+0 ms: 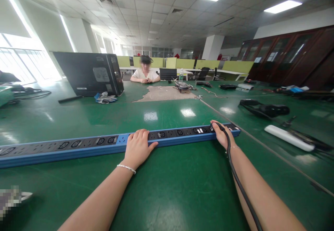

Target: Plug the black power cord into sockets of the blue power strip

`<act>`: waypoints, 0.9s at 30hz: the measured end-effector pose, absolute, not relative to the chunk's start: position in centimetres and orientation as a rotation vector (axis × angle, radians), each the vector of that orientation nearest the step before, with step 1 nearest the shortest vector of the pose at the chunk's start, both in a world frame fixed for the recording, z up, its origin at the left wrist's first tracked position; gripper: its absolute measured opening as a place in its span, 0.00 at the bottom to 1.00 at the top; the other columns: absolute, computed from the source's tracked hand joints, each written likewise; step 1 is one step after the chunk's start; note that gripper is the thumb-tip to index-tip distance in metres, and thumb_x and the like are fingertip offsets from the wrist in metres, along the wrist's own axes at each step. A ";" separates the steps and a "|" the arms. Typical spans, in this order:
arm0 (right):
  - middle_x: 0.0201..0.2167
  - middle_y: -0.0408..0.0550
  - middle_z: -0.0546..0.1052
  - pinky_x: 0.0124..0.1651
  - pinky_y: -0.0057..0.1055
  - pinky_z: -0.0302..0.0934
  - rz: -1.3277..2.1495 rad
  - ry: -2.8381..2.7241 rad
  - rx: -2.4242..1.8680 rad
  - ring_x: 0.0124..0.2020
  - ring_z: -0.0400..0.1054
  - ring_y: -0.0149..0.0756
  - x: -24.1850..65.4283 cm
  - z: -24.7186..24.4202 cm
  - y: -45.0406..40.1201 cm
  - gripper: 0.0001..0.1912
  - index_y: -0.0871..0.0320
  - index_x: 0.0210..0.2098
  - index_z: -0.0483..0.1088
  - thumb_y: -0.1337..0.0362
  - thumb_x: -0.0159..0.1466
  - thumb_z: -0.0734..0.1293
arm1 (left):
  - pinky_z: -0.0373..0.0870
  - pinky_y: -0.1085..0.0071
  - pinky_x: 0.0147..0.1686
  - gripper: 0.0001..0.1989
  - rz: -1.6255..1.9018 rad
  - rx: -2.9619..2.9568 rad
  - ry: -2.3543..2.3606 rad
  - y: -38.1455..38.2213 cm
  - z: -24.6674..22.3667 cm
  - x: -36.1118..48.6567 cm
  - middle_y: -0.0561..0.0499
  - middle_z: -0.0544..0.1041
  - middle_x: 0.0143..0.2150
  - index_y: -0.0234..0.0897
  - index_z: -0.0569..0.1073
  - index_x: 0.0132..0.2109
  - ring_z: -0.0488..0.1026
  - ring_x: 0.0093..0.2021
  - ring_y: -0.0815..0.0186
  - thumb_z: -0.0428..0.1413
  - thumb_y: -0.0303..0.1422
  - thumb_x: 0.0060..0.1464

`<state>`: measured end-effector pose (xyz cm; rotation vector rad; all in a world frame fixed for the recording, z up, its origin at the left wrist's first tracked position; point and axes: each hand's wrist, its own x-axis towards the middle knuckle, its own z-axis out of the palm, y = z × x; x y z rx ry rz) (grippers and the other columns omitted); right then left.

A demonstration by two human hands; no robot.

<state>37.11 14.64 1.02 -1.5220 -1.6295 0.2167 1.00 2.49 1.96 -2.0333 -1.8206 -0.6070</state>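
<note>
A long blue power strip (167, 141) with black sockets lies across the green table, running out of view at the left. My left hand (138, 145) is closed over its middle, fingers over the top and far edge, thumb along the near side. Near the strip's right end, my right hand (220, 133) grips the black plug (212, 127) of a power cord (232, 165). The plug is at the sockets there; whether it is seated in one is hidden by my fingers. The cord trails over my right forearm toward the bottom edge.
A black computer case (88, 74) stands at the back left, with gloves (105, 98) beside it. Across the table sits another person (145, 73). A white bar (289, 138) and a black tool (264, 108) lie on the right; a thin cord (250, 138) crosses the tabletop.
</note>
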 end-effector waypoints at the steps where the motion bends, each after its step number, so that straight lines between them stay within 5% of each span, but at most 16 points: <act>1: 0.45 0.48 0.75 0.58 0.45 0.52 0.216 -1.648 -1.531 0.51 0.65 0.43 37.2 1.0 14.8 0.23 0.54 0.43 0.71 0.49 0.60 0.54 | 0.59 0.59 0.49 0.23 -0.610 -2.032 -1.823 2.5 2.0 1.0 0.42 0.71 0.49 0.35 0.66 0.49 0.65 0.52 0.55 0.49 0.47 0.53; 12: 0.48 0.47 0.74 0.59 0.45 0.50 0.167 -1.732 -1.616 0.52 0.64 0.41 37.1 1.1 14.8 0.22 0.52 0.46 0.70 0.50 0.61 0.54 | 0.59 0.58 0.49 0.23 -0.619 -2.033 -1.831 2.5 2.0 1.1 0.42 0.71 0.50 0.35 0.66 0.49 0.65 0.52 0.55 0.49 0.46 0.53; 27: 0.56 0.42 0.66 0.62 0.51 0.39 -0.108 -1.766 -1.835 0.61 0.50 0.42 36.6 0.3 13.2 0.24 0.48 0.55 0.62 0.49 0.64 0.51 | 0.60 0.58 0.50 0.23 -0.625 -2.025 -1.834 2.4 2.0 1.1 0.42 0.71 0.50 0.34 0.66 0.49 0.65 0.52 0.56 0.50 0.46 0.52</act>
